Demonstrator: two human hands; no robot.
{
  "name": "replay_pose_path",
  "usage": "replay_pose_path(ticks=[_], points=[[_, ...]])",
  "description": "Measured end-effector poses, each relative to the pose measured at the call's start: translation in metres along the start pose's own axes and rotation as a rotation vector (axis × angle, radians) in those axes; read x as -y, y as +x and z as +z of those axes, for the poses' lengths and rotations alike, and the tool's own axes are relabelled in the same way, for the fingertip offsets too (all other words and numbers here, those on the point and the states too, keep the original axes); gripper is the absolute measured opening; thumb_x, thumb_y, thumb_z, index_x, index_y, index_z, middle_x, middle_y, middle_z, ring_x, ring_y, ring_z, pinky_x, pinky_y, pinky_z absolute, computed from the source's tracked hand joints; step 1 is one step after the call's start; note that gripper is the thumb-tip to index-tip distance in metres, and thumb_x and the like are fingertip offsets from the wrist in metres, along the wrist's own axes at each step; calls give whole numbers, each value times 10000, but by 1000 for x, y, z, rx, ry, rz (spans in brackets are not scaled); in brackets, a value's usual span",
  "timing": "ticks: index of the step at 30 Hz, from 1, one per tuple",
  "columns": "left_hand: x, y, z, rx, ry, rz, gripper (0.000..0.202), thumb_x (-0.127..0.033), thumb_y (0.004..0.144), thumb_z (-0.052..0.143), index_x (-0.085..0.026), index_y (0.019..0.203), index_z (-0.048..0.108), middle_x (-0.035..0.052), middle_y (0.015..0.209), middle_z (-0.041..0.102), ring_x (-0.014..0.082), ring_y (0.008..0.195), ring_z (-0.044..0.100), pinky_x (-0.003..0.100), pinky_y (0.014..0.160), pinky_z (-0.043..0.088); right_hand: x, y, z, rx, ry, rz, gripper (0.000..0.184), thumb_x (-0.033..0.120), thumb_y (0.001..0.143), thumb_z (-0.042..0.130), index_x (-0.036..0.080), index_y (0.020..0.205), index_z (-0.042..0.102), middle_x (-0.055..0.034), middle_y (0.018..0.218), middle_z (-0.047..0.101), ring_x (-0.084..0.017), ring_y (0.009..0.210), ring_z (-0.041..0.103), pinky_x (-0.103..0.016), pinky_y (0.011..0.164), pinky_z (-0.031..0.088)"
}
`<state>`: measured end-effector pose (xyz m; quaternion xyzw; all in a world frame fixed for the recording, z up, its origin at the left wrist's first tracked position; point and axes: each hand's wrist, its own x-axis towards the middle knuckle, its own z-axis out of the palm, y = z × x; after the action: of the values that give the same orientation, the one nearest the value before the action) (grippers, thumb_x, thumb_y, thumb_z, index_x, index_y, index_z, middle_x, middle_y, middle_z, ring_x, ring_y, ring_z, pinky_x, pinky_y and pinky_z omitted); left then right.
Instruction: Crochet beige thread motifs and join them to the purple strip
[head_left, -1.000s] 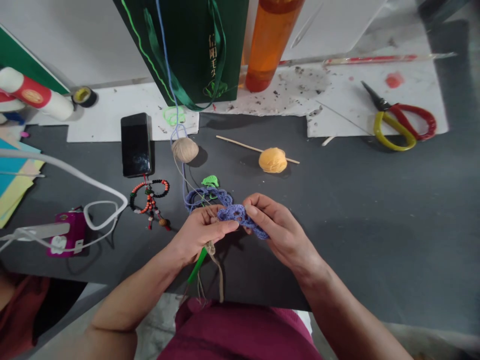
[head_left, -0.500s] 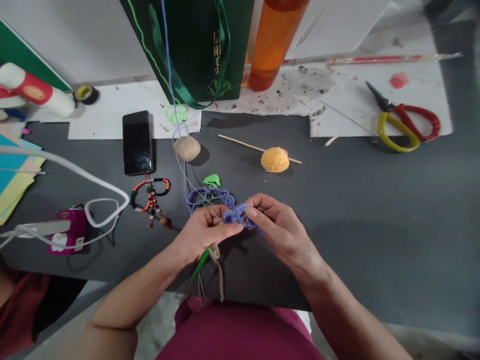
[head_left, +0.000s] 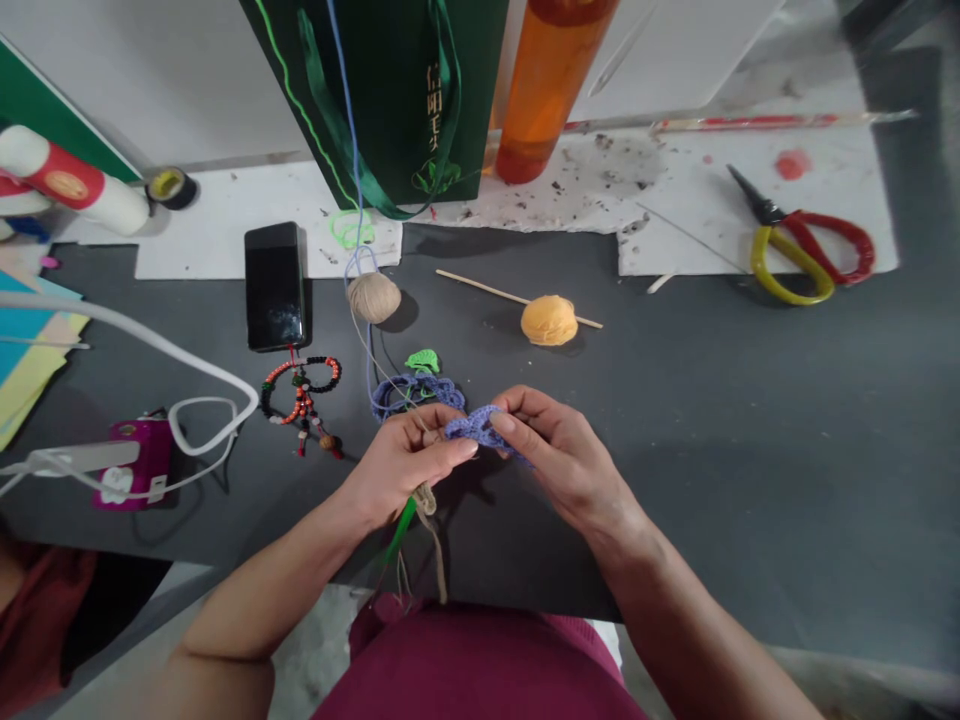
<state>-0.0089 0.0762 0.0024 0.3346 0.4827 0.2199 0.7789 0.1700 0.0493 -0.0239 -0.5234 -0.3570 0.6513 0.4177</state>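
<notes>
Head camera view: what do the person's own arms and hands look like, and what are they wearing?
The left forearm and right forearm are bare, with no sleeves. No watch, bracelet or ring shows on them or on the left hand or right hand. The fingers are slim, with short, unpainted nails. A maroon top shows below.

Green crochet hook [head_left: 400, 531]: tip hidden by the left hand [head_left: 401, 465]. Blue crochet lace [head_left: 471, 427]: partly covered by the right hand [head_left: 566, 465]. Orange bottle [head_left: 551, 90]: cut off at the top edge.
</notes>
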Motion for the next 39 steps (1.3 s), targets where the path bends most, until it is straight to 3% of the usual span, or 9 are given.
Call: replay_pose_path(ticks=[9,17,26,34,39], points=[[-1,1,0,-10,-21,-27,476,-510,662,917,-181,841,622,-124,477,397,43,440,249,253,472,133,5,-1,0,-14,-74,-54,439,631,838,787,209,821,671,3,719,612,-139,643,511,-295,632,449],[0,0,-1,10,20,-34,425,-485,697,887,-196,791,591,-126,471,377,45,435,251,249,474,138,0,-2,0,29,14,-20,476,670,849,767,205,799,678,16,699,569,-131,629,459,-284,602,395],[2,-1,-3,50,24,-10,382,-440,725,858,-204,774,561,-128,517,355,43,452,231,250,479,140,7,-1,3,30,142,56,505,669,749,855,202,740,663,28,642,557,-111,577,432,-274,556,367],[1,-1,-2,15,78,8,382,-441,719,863,-186,793,588,-100,574,422,51,505,272,241,504,167,5,1,3,-6,117,39,480,645,749,860,205,740,668,21,657,570,-120,602,446,-283,575,375],[0,-3,-3,-5,49,-4,396,-458,721,877,-186,791,597,-114,524,387,49,475,246,243,482,142,5,3,2,-25,129,60,509,665,693,893,206,733,677,20,649,584,-122,603,460,-280,577,383]])
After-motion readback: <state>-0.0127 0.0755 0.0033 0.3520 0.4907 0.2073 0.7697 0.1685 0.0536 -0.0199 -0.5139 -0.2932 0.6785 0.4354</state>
